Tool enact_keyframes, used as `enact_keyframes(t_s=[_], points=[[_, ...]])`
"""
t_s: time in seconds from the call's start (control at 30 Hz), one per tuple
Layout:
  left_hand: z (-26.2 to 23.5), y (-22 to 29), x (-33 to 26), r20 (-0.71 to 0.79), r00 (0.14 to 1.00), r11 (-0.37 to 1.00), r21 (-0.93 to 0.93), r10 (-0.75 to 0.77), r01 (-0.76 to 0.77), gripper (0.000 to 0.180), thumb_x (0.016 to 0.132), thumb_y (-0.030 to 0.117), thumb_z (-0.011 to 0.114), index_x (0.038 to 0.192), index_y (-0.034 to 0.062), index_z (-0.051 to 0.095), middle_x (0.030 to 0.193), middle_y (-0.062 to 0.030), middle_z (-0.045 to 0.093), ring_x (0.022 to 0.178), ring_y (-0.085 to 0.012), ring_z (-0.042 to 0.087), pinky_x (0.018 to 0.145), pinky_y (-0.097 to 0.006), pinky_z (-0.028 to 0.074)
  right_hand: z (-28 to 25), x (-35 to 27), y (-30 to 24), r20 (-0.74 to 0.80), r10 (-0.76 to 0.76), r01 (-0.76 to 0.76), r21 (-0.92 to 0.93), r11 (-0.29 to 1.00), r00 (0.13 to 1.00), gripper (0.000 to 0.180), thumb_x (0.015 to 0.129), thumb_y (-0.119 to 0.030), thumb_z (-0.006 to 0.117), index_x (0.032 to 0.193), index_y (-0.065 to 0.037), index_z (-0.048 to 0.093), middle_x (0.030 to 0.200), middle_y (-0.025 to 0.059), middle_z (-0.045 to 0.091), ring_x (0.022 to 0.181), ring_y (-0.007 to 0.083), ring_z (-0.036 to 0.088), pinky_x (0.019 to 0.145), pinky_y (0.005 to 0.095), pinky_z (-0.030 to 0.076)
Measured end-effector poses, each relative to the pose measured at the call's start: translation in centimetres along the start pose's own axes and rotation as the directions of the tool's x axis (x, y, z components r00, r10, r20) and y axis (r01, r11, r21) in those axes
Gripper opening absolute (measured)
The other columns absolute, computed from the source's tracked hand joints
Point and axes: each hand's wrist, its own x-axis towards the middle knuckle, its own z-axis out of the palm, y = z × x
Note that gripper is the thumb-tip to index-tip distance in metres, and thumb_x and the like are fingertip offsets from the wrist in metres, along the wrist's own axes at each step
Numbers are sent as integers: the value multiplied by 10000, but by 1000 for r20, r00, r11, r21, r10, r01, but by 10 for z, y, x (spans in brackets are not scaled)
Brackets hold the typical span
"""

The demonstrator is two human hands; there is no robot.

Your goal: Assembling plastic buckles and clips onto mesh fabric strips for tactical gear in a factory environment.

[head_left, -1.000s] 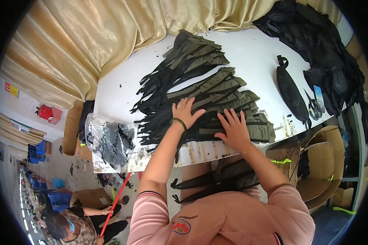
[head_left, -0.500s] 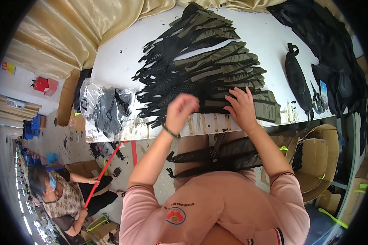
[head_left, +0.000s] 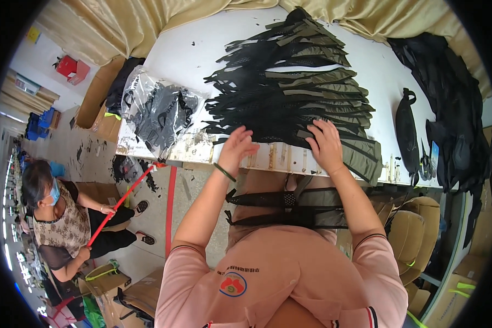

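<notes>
A long overlapping row of black mesh and olive fabric strap pieces (head_left: 290, 101) fans across the white table, olive ends to the right. My right hand (head_left: 326, 145) rests on the nearest strap piece (head_left: 362, 158), its fingers stretched out over the black part. That piece's olive end slants over the table's front edge. Just in front of the row, my left hand (head_left: 238, 146) hovers by the table edge with fingers apart and nothing in them. More black mesh and olive strap pieces (head_left: 268, 208) lie across my lap.
A clear plastic bag (head_left: 158, 112) of dark parts sits at the table's left. To the right lie a black padded strap (head_left: 405, 126), scissors (head_left: 424, 164) and a heap of black fabric (head_left: 454, 109). A person (head_left: 57, 218) holds a red pole (head_left: 115, 210) at left. Cardboard boxes (head_left: 407, 235) stand at lower right.
My left hand, blurred and curled over the strap ends before, has drawn back slightly and its fingers have spread. My right hand stays on the nearest piece. The whole view has shifted.
</notes>
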Motion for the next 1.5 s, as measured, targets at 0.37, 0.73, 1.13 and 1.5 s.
enact_keyframes(t_s=[0.37, 0.73, 1.13, 1.5], points=[[28, -19, -55, 255, 897, 906, -129, -362, 402, 286, 914, 335, 544, 995, 62, 575, 888, -43, 634, 670, -133, 593, 613, -274, 489, -70, -2, -85, 346, 112, -212, 265, 941, 931, 128, 785, -88, 648, 897, -43, 603, 842, 97, 607, 740, 269, 590, 682, 329, 477], [-47, -34, -91, -154, 980, 963, -256, -124, 82, 89, 883, 93, 586, 963, 53, 583, 787, -24, 596, 626, -122, 598, 584, -232, 498, -79, -66, -68, 766, 256, -441, 40, 897, 590, 151, 787, -89, 669, 885, -21, 576, 745, 90, 606, 668, 219, 568, 628, 343, 450], [-65, -10, -109, -103, 995, 989, 149, -6, 22, 74, 855, 81, 629, 900, 54, 577, 742, -2, 607, 626, -82, 583, 575, -207, 468, 51, -24, -173, 731, 3, -618, 574, 538, 682, 222, 854, -77, 566, 1052, 23, 570, 820, 137, 628, 670, 233, 609, 600, 311, 479], [-323, 105, 35, -681, 448, 613, 727, 580, 310, 796, 708, 530, 692, 1155, -89, 466, 941, -231, 608, 873, -343, 581, 840, -384, 443, 52, -38, -161, 805, 63, -720, 490, 492, 590, 162, 877, -83, 547, 976, 23, 620, 748, 80, 613, 608, 145, 549, 549, 262, 443]])
